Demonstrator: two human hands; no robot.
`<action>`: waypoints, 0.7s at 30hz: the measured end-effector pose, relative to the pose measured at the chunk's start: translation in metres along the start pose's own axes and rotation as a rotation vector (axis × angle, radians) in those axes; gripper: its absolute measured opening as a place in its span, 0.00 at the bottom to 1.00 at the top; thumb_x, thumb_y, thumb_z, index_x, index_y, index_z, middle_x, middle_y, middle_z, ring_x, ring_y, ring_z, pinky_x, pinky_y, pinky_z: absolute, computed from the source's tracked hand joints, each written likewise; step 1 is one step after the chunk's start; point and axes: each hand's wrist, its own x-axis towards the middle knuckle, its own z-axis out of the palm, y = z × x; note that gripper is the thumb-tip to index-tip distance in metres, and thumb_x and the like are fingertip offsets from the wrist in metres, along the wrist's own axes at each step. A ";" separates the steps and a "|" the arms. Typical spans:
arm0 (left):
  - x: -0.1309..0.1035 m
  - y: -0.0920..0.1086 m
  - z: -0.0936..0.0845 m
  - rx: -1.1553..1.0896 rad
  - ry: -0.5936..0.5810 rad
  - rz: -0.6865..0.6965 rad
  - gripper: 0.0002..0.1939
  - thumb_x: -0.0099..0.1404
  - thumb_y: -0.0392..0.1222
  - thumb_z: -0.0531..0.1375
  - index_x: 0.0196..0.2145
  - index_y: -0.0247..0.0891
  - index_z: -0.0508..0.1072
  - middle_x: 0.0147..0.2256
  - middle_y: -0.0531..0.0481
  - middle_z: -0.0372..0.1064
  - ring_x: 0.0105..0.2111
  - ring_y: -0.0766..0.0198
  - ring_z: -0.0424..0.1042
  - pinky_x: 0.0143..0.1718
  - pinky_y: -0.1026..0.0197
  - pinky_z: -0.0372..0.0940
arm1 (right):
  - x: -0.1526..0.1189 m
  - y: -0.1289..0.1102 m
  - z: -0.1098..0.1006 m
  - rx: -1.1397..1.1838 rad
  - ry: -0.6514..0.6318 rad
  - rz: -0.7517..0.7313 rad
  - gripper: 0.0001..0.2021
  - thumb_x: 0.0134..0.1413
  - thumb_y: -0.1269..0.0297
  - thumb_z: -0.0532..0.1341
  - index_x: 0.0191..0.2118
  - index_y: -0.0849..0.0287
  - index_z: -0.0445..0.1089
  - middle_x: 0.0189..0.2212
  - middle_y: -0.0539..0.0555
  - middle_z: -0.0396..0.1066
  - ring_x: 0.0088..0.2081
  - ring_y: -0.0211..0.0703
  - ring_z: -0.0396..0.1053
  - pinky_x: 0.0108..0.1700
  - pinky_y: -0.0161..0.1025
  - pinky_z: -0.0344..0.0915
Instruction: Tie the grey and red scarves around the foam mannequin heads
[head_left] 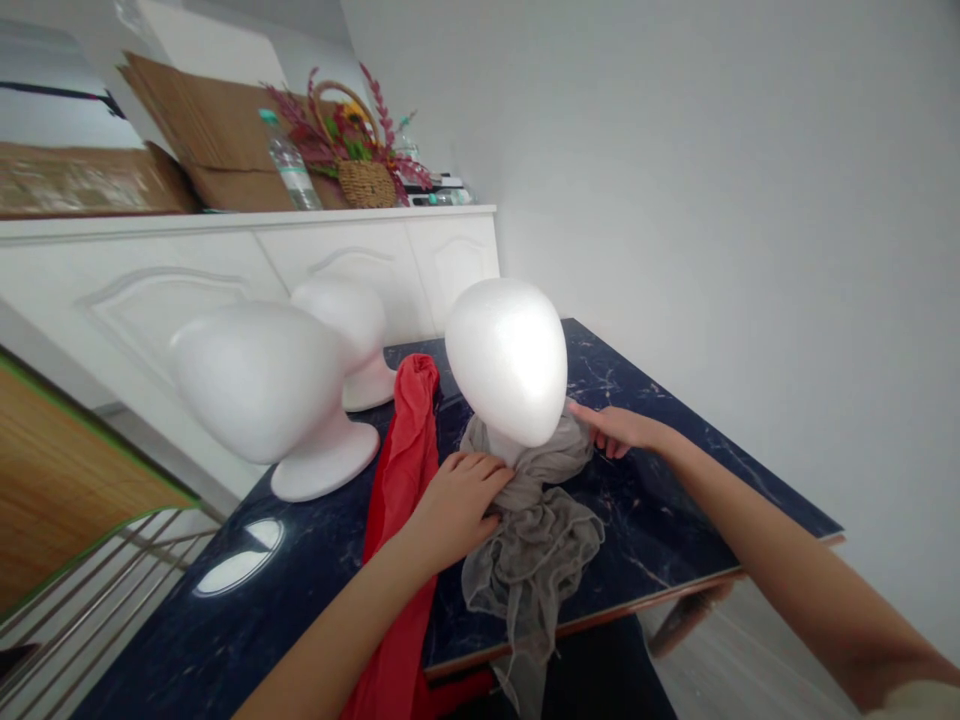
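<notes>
Left hand is pressing down on the grey scarf, fingers curled loosely into the cloth beside the neck of the foam head. Right hand is lying flat and open, fingertips touching the scarf at the head's other side. Scarf is wrapping the neck and spilling over the near edge of the worktop. Red scarf is lying just left of it, also hanging off the near edge. Two more foam heads are standing toward the left edge. Cabinet behind is carrying a basket, a bottle and cardboard.
</notes>
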 end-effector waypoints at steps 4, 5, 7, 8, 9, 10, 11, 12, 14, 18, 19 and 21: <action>0.005 0.000 0.007 0.026 0.002 -0.005 0.18 0.56 0.33 0.57 0.46 0.40 0.68 0.48 0.46 0.67 0.49 0.54 0.64 0.51 0.52 0.54 | 0.001 -0.014 0.019 -0.425 0.114 -0.211 0.26 0.54 0.43 0.51 0.25 0.63 0.68 0.26 0.62 0.72 0.27 0.48 0.71 0.28 0.40 0.65; 0.004 -0.001 0.007 0.021 -0.001 -0.001 0.16 0.56 0.33 0.57 0.44 0.40 0.68 0.47 0.46 0.68 0.49 0.55 0.64 0.51 0.52 0.54 | 0.003 -0.016 0.022 -0.524 0.175 -0.228 0.21 0.53 0.48 0.54 0.27 0.63 0.69 0.29 0.62 0.73 0.30 0.51 0.72 0.31 0.40 0.65; 0.001 -0.007 0.007 0.000 -0.014 0.014 0.13 0.58 0.32 0.56 0.41 0.41 0.69 0.45 0.48 0.69 0.48 0.57 0.65 0.53 0.52 0.53 | 0.004 -0.016 0.024 -0.642 0.276 -0.229 0.13 0.50 0.57 0.57 0.31 0.63 0.70 0.35 0.64 0.74 0.37 0.55 0.72 0.34 0.42 0.65; -0.002 -0.011 0.006 -0.013 -0.021 0.022 0.12 0.58 0.32 0.55 0.40 0.41 0.69 0.44 0.49 0.70 0.48 0.58 0.65 0.55 0.51 0.51 | 0.005 -0.015 0.023 -0.662 0.304 -0.228 0.11 0.48 0.60 0.57 0.33 0.63 0.71 0.37 0.64 0.73 0.39 0.57 0.71 0.35 0.42 0.65; -0.004 -0.016 0.005 -0.025 -0.029 0.032 0.11 0.59 0.33 0.55 0.40 0.42 0.69 0.43 0.50 0.70 0.48 0.58 0.65 0.56 0.50 0.48 | 0.006 -0.014 0.021 -0.671 0.323 -0.229 0.10 0.47 0.63 0.58 0.34 0.63 0.70 0.38 0.64 0.73 0.40 0.57 0.71 0.36 0.42 0.64; -0.007 -0.021 0.003 -0.034 -0.040 0.044 0.10 0.60 0.33 0.55 0.39 0.42 0.69 0.43 0.50 0.71 0.47 0.59 0.66 0.58 0.49 0.46 | 0.006 -0.013 0.018 -0.685 0.348 -0.231 0.10 0.47 0.65 0.57 0.36 0.63 0.70 0.38 0.64 0.73 0.41 0.57 0.71 0.36 0.42 0.64; -0.010 -0.027 0.002 -0.039 -0.051 0.052 0.09 0.61 0.34 0.55 0.38 0.42 0.70 0.42 0.51 0.71 0.46 0.60 0.66 0.59 0.48 0.44 | 0.008 -0.012 0.014 -0.699 0.377 -0.233 0.10 0.47 0.67 0.57 0.37 0.63 0.69 0.38 0.64 0.73 0.41 0.56 0.71 0.36 0.41 0.63; -0.012 -0.033 0.001 -0.040 -0.065 0.058 0.08 0.61 0.34 0.55 0.37 0.42 0.70 0.41 0.51 0.71 0.46 0.60 0.66 0.59 0.48 0.43 | 0.009 -0.012 0.009 -0.711 0.404 -0.234 0.11 0.47 0.69 0.57 0.39 0.63 0.68 0.38 0.64 0.73 0.41 0.55 0.71 0.36 0.41 0.63; -0.015 -0.043 -0.001 -0.035 -0.095 0.059 0.05 0.61 0.35 0.55 0.35 0.41 0.69 0.39 0.51 0.71 0.45 0.60 0.66 0.58 0.49 0.45 | 0.014 -0.011 -0.002 -0.731 0.455 -0.233 0.12 0.47 0.72 0.56 0.41 0.63 0.67 0.37 0.63 0.72 0.40 0.54 0.70 0.36 0.40 0.62; -0.018 -0.055 -0.004 -0.026 -0.129 0.060 0.03 0.61 0.36 0.54 0.31 0.40 0.68 0.35 0.51 0.70 0.41 0.60 0.67 0.50 0.56 0.56 | 0.027 -0.010 -0.024 -0.768 0.574 -0.254 0.15 0.50 0.75 0.52 0.46 0.64 0.63 0.39 0.65 0.71 0.41 0.54 0.68 0.38 0.41 0.61; -0.019 -0.055 -0.005 -0.025 -0.131 0.058 0.04 0.61 0.36 0.54 0.30 0.40 0.68 0.34 0.51 0.70 0.41 0.60 0.67 0.48 0.57 0.57 | 0.030 -0.009 -0.029 -0.804 0.606 -0.318 0.16 0.52 0.76 0.51 0.47 0.65 0.63 0.41 0.65 0.70 0.43 0.54 0.67 0.40 0.42 0.61; -0.020 -0.054 -0.008 -0.026 -0.126 0.037 0.04 0.59 0.35 0.54 0.31 0.40 0.68 0.34 0.50 0.70 0.41 0.59 0.67 0.48 0.57 0.57 | 0.036 -0.007 -0.037 -0.878 0.648 -0.513 0.17 0.54 0.76 0.48 0.48 0.66 0.63 0.44 0.66 0.68 0.47 0.54 0.65 0.45 0.43 0.61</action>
